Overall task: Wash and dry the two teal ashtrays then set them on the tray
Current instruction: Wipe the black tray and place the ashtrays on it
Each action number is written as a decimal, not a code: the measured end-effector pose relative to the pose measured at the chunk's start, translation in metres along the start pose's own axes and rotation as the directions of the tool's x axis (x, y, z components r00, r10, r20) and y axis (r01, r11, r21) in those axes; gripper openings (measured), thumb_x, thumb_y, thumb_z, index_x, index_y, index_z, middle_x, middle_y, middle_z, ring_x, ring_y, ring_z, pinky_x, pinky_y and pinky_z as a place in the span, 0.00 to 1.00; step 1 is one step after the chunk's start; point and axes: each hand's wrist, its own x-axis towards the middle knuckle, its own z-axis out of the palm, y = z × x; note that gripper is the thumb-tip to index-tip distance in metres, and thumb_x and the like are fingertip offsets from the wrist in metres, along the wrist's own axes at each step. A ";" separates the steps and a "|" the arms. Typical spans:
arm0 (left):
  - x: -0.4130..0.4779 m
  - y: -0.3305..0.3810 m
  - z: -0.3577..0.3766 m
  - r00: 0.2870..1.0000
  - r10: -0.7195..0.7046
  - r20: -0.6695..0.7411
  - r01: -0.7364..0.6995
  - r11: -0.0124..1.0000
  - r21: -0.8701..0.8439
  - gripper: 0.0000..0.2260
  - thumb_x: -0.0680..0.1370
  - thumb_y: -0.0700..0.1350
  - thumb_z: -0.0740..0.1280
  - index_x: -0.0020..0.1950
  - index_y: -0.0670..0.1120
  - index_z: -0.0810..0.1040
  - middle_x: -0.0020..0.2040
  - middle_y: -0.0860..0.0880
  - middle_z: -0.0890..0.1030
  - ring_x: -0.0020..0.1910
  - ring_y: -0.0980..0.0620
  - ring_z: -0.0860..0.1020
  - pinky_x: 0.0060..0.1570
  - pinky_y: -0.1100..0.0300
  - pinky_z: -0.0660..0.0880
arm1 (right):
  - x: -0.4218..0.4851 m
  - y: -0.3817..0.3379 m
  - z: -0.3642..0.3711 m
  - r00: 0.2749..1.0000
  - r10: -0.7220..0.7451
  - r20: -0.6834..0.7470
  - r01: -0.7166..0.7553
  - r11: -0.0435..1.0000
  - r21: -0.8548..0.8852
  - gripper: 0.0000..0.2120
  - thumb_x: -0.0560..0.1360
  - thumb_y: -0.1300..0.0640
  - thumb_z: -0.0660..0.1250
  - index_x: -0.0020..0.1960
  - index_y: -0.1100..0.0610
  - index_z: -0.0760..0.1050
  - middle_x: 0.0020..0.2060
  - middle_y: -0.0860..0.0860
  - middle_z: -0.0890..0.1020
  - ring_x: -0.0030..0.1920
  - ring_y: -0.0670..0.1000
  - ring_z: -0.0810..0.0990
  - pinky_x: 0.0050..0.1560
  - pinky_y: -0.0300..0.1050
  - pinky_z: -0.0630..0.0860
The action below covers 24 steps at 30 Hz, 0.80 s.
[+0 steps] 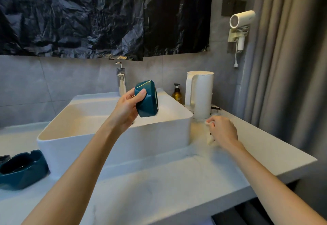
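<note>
Bathroom table point(159, 189) with a white sink point(123, 145). Left hand point(127, 108) grips one ashtray point(147, 101), tilted on edge above the sink. Right hand point(223, 131) curls round a pale cloth point(210, 140) beside the sink. Second ashtray point(23, 169) sits far left. Drying looks about to begin; no tray shows, and neither ashtray is placed yet.

I see a long pale surface point(159, 180) along the grey wall. A big white sink point(123, 145) sits on top of it. On the left, just beside the sink, a teal ashtray point(23, 168) stands open side up. On the right stands a white kettle point(201, 93), with a small brown bottle point(177, 93) between it and the sink. Near the kettle, the right hand point(223, 132) grips a pale cloth point(210, 139) on the surface.
</note>
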 end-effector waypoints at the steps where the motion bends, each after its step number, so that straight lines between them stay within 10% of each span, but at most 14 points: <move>1: -0.002 -0.001 0.003 1.000 0.000 0.021 0.000 1.000 0.018 0.15 0.79 0.44 0.63 0.64 0.40 0.73 0.48 0.45 0.78 0.46 0.51 0.78 0.42 0.60 0.79 | -0.003 0.009 0.006 0.996 0.035 0.085 -0.030 0.998 -0.058 0.13 0.77 0.61 0.59 0.51 0.55 0.82 0.51 0.55 0.83 0.51 0.58 0.79 0.45 0.46 0.74; 6: -0.012 -0.003 0.014 0.992 -0.023 0.123 0.004 0.989 0.147 0.19 0.75 0.45 0.66 0.64 0.40 0.73 0.49 0.44 0.79 0.47 0.51 0.79 0.45 0.59 0.78 | -0.011 0.021 0.013 0.922 0.115 0.371 -0.057 0.985 -0.163 0.14 0.77 0.60 0.60 0.59 0.50 0.78 0.61 0.55 0.77 0.60 0.58 0.75 0.60 0.52 0.72; 10: -0.023 -0.001 0.016 0.989 -0.012 0.146 -0.028 0.963 0.269 0.13 0.77 0.41 0.65 0.61 0.42 0.75 0.48 0.46 0.81 0.46 0.52 0.79 0.39 0.65 0.76 | -0.016 -0.004 -0.007 0.912 0.046 0.407 0.054 0.971 -0.232 0.19 0.77 0.52 0.62 0.68 0.44 0.70 0.65 0.51 0.75 0.69 0.57 0.67 0.68 0.72 0.50; 15: -0.049 0.008 -0.001 0.977 -0.015 0.211 -0.077 0.904 0.420 0.15 0.73 0.42 0.71 0.60 0.46 0.78 0.50 0.48 0.82 0.48 0.54 0.79 0.47 0.64 0.75 | -0.048 -0.063 -0.050 0.942 -0.309 0.133 0.177 0.791 0.586 0.14 0.80 0.47 0.60 0.65 0.38 0.68 0.54 0.45 0.80 0.53 0.47 0.79 0.53 0.44 0.75; 19: -0.085 0.015 -0.019 0.961 -0.070 0.267 -0.092 0.832 0.547 0.16 0.73 0.44 0.68 0.60 0.41 0.77 0.50 0.48 0.81 0.49 0.54 0.79 0.48 0.65 0.74 | -0.077 -0.105 -0.062 0.802 -0.555 0.221 0.245 0.643 0.726 0.20 0.81 0.48 0.57 0.67 0.27 0.57 0.47 0.48 0.78 0.39 0.48 0.77 0.48 0.46 0.79; 24: -0.134 0.019 -0.047 0.953 -0.188 0.240 -0.043 0.696 0.716 0.17 0.72 0.52 0.69 0.56 0.45 0.77 0.46 0.50 0.81 0.47 0.50 0.78 0.47 0.57 0.75 | -0.101 -0.134 -0.050 0.476 -0.774 0.417 0.689 0.623 0.370 0.36 0.78 0.57 0.63 0.69 0.26 0.47 0.52 0.45 0.70 0.39 0.43 0.72 0.42 0.41 0.74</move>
